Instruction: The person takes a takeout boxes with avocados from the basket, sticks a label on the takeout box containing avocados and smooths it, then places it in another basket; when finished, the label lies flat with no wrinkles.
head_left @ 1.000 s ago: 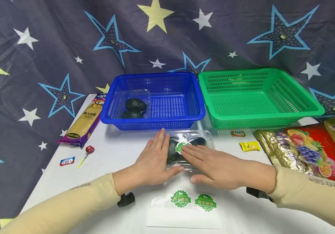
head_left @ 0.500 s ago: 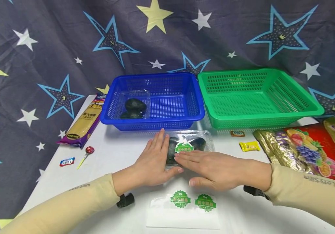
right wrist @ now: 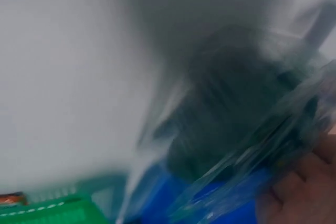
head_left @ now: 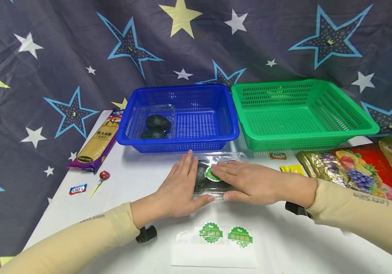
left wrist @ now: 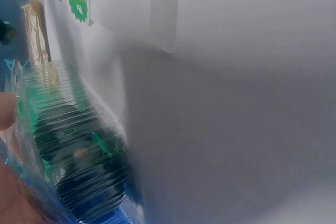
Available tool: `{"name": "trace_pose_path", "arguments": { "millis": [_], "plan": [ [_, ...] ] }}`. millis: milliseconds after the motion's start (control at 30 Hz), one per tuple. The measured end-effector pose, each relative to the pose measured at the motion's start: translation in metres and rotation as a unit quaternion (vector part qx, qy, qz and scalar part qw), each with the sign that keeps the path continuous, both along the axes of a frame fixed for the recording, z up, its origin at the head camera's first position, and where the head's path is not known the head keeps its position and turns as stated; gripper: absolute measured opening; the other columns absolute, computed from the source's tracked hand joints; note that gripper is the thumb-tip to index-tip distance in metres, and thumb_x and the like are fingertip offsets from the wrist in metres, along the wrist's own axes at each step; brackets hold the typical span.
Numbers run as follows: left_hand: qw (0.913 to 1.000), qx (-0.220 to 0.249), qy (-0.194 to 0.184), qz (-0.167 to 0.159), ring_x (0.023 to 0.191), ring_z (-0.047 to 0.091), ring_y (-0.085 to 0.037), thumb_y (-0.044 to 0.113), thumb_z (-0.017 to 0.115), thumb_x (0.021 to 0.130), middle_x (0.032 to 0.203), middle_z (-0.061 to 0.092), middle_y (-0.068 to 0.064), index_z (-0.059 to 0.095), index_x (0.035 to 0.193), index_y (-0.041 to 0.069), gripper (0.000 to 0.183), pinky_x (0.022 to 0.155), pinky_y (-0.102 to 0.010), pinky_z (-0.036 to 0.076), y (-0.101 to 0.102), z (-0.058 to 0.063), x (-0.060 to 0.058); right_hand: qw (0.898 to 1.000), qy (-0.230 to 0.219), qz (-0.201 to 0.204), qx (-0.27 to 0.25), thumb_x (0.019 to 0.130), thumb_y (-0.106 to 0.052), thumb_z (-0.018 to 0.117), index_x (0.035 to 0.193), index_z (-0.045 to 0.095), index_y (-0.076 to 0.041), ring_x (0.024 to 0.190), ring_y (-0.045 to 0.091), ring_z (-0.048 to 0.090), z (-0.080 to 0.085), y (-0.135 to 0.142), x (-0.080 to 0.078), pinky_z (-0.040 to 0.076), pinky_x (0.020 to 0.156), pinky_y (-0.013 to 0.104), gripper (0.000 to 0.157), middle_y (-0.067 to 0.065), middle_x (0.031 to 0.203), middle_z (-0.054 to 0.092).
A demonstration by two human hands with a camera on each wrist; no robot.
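A clear plastic clamshell box (head_left: 224, 156) with dark oval fruits (head_left: 200, 182), avocados by their look, lies in the middle of the white table. On its lid is a round green-and-white sticker (head_left: 209, 175), partly covered by fingers. My left hand (head_left: 178, 190) rests along the box's left side, fingers straight and thumb at the front edge. With straight fingers my right hand (head_left: 257, 182) presses on the lid and the sticker, hiding the box's right part. Through the ribbed plastic, the left wrist view shows the dark fruits (left wrist: 79, 156). The right wrist view is blurred.
Nearer me lies a white backing sheet (head_left: 213, 257) with two green stickers. Behind stand a blue basket (head_left: 196, 142), holding another fruit box (head_left: 158, 123), and a green basket (head_left: 298, 142). Noodles (head_left: 98, 144), a lollipop (head_left: 104, 176), small wrapped sweets (head_left: 278, 156) and a red-gold bag (head_left: 363, 171) lie around.
The right hand first drew back slightly toward me, uncovering the sticker, then moved forward over it and the lid again. My left hand has stayed at the box's left side.
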State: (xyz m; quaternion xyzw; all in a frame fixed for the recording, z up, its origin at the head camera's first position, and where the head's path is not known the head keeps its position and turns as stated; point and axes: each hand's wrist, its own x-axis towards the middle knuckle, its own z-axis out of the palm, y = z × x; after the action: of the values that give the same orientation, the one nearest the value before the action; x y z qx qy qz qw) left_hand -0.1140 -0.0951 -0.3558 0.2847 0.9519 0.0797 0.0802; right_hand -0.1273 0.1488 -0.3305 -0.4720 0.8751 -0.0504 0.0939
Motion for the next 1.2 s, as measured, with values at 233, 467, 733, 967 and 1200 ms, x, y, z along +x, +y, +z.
{"name": "trace_pose_path", "arguments": {
  "millis": [233, 467, 733, 967, 1200],
  "plan": [
    [1.0000, 0.006, -0.002, -0.003, 0.144, -0.003, -0.036, 0.072, 0.038, 0.087, 0.156, -0.010, -0.024, 0.004, 0.150, -0.005, 0.105, 0.115, -0.047, 0.011, -0.001, 0.002, 0.000, 1.000, 0.006, 0.021, 0.007, 0.099, -0.056, 0.030, 0.151, 0.022, -0.003, 0.143, 0.025, 0.021, 0.000, -0.018, -0.005, 0.021, 0.114, 0.043, 0.075, 0.012, 0.156, 0.023],
    [1.0000, -0.005, 0.005, 0.007, 0.144, -0.001, -0.036, 0.076, 0.031, 0.086, 0.156, -0.008, -0.023, 0.005, 0.151, -0.004, 0.106, 0.115, -0.048, 0.014, 0.000, 0.002, -0.001, 0.999, 0.020, 0.016, 0.023, 0.099, -0.057, 0.026, 0.151, 0.021, -0.002, 0.143, 0.026, 0.019, 0.001, -0.023, -0.005, 0.021, 0.115, 0.044, 0.076, 0.013, 0.157, 0.020],
    [0.9999, 0.000, 0.002, 0.012, 0.144, -0.001, -0.035, 0.073, 0.041, 0.086, 0.156, -0.006, -0.024, 0.005, 0.150, -0.005, 0.107, 0.115, -0.047, 0.013, 0.001, 0.001, -0.002, 0.999, 0.030, 0.013, 0.009, 0.098, -0.051, 0.040, 0.150, 0.025, -0.001, 0.143, 0.027, 0.020, 0.000, 0.002, 0.019, 0.023, 0.113, 0.045, 0.073, 0.012, 0.156, 0.022],
    [0.9999, -0.001, -0.002, 0.016, 0.144, -0.002, -0.035, 0.072, 0.043, 0.086, 0.156, -0.008, -0.024, 0.004, 0.150, -0.005, 0.107, 0.115, -0.047, 0.011, 0.000, 0.002, -0.001, 0.999, 0.037, 0.030, -0.013, 0.098, -0.047, 0.045, 0.148, 0.032, -0.002, 0.141, 0.026, 0.026, 0.003, 0.009, 0.031, 0.028, 0.111, 0.044, 0.069, 0.012, 0.154, 0.029],
    [0.9999, 0.010, -0.013, 0.005, 0.144, -0.004, -0.036, 0.072, 0.040, 0.087, 0.155, -0.011, -0.024, 0.003, 0.150, -0.004, 0.106, 0.115, -0.046, 0.009, 0.000, 0.002, -0.001, 0.997, 0.023, 0.069, -0.032, 0.100, -0.047, 0.039, 0.148, 0.029, -0.001, 0.141, 0.023, 0.028, 0.001, -0.008, 0.023, 0.028, 0.112, 0.043, 0.068, 0.012, 0.153, 0.030]
  ]
}}
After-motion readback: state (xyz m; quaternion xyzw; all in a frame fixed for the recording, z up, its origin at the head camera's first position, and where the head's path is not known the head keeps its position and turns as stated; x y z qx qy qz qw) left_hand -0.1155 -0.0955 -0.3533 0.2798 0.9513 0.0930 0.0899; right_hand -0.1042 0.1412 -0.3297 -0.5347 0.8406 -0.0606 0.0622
